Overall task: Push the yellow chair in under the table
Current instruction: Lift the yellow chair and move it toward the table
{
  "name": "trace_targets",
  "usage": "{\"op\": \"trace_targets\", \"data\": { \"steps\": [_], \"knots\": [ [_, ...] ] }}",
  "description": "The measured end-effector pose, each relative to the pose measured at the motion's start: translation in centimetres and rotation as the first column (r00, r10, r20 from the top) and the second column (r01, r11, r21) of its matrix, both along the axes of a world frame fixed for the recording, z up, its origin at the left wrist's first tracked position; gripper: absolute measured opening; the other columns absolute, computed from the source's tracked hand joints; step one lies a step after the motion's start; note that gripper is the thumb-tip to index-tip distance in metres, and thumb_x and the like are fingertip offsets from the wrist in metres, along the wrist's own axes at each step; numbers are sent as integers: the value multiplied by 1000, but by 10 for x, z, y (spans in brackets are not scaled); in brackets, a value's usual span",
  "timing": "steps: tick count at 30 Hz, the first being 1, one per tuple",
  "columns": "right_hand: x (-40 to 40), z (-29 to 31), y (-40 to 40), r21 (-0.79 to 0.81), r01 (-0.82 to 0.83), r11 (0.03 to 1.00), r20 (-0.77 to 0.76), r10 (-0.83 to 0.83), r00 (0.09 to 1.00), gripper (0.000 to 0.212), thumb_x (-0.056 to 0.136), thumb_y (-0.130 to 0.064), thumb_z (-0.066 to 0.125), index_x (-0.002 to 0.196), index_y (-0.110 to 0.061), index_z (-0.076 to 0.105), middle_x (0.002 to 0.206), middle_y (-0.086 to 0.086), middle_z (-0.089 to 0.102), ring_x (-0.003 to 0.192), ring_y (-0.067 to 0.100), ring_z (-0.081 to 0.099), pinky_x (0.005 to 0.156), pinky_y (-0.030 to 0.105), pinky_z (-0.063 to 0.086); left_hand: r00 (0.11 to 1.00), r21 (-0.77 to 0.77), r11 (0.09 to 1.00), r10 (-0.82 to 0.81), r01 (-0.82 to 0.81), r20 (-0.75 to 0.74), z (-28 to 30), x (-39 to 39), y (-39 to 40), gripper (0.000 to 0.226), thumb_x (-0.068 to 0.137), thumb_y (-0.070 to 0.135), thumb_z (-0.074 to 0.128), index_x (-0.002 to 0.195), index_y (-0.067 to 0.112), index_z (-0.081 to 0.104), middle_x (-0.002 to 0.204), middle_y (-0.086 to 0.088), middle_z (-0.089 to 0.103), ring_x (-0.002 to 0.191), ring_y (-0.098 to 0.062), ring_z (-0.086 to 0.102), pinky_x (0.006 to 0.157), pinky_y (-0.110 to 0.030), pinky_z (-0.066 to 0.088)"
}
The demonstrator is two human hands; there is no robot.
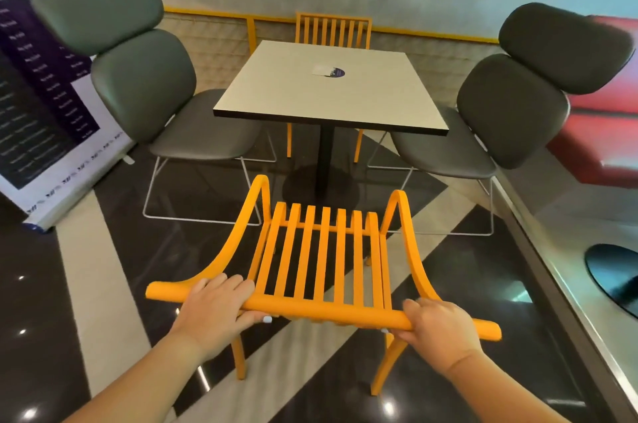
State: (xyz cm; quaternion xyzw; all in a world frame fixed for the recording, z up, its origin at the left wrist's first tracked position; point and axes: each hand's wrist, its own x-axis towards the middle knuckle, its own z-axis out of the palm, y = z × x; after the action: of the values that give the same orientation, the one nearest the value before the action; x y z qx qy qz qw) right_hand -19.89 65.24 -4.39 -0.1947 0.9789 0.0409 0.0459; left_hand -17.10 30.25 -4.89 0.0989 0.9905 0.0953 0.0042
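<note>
- The yellow chair stands on the striped floor directly ahead of the person, its backrest nearest them and its seat pointing away toward the table; chair and table are still apart, with the table's black pedestal showing in the gap beyond the seat's front edge
- Both hands are on the backrest's top rail, which runs left to right across the view; the left hand is wrapped over the rail near its left end, fingers on top and thumb beneath; the right hand is clenched round the rail near its right end; neither is clearly nearer the table
- The push, as I judge it, runs straight forward along the seat slats, toward the pedestal; the rail looks slightly skewed to the table's near edge, so a small correction may be needed
- Two grey padded chairs flank the table left and right, and a second yellow slatted chair sits at its far side; the near side is open
- A dark banner at the left carries rows of pale text, too blurred to read; a small card or sticker lies on the table, its print also illegible; no brand can be made out
</note>
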Motion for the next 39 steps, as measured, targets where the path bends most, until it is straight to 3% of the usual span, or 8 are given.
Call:
{"op": "trace_targets", "data": {
  "steps": [9,19,22,27,35,37,39],
  "knots": [
    [-143,0,30,-16,-46,999,20,47,999,40,83,-65,41,91,-28,52,81,-9,61,74,12,59,67,28,50,998,57,997,50,-53,47,7,-128,34,23,83,63,43,96,45,46,87,22,48,87,-1,42,82,-26,30],
    [-256,-1,38,-21,-24,999,8,24,1000,37,82,-68,40,83,-32,47,71,-12,46,68,10,55,62,24,44,994,17,999,46,-48,95,13,-240,44,23,85,60,41,101,44,45,91,20,47,92,-4,40,85,-27,30],
    [-276,0,37,-4,19,1000,-14,-19,1000,36,81,-68,41,76,-33,39,68,-11,44,65,9,55,60,22,42,997,29,999,27,-29,73,13,-267,45,28,84,63,40,101,42,47,92,20,47,94,-6,41,86,-28,30],
    [-303,5,46,-16,64,998,-20,-65,998,32,81,-64,48,75,-33,44,67,-12,43,69,10,56,62,23,39,1000,25,1000,6,-5,-26,9,-290,56,41,82,67,35,107,38,51,96,18,54,95,-8,47,84,-29,32],
    [-316,7,52,4,95,995,31,-95,995,33,79,-68,44,74,-36,38,65,-14,38,65,6,43,66,22,37,996,26,998,65,-64,-64,5,-293,70,55,76,76,24,101,37,55,91,18,52,89,-6,46,83,-27,34],
    [-313,9,53,-43,105,994,70,-102,992,39,74,-76,39,75,-37,42,65,-15,42,66,3,45,68,21,39,993,132,987,103,-94,-59,7,-291,70,53,77,75,21,94,39,56,89,21,52,92,-4,46,89,-28,33],
    [-309,14,54,-173,165,971,27,-163,986,46,71,-80,33,80,-37,48,70,-16,49,72,3,47,73,26,42,938,309,920,302,-240,-171,13,-289,70,37,84,63,38,89,34,61,90,17,57,94,-9,50,95,-40,34]
  ]
}}
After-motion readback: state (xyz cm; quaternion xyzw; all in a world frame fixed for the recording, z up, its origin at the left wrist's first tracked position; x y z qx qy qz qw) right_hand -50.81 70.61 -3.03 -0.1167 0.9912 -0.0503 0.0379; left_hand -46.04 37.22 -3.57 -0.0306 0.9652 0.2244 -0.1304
